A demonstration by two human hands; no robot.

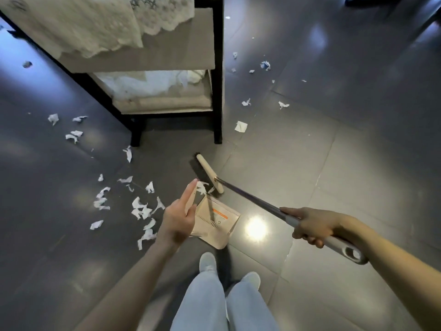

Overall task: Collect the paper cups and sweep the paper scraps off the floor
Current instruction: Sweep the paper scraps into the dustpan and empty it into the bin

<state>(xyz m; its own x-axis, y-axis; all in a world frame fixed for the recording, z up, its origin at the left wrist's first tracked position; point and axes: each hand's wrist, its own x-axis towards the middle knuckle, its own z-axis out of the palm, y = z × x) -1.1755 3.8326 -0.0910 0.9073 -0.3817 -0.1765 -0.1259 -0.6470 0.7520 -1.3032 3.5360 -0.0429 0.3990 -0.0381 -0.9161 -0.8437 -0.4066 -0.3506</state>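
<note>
Paper scraps (142, 210) lie thickest on the dark floor left of the dustpan (216, 226), and more are strewn well apart to the right of the shelf unit (218, 103). One scrap (201, 187) sits at the pan's mouth, against the broom head (207, 173). The right hand (310, 226) grips the broom's grey handle, fingers curled round it. The left hand (177, 217) is at the pan's left edge, fingers straight and holding nothing (whether it touches the pan I cannot tell). The sweep would likely go best in short, low strokes drawn into the pan, with the left hand steadying it so the light scraps don't push it back. The shelf's black legs will probably block the broom. No cup shows plainly; a crumpled blue-and-white piece (265, 65) could be one.
</note>
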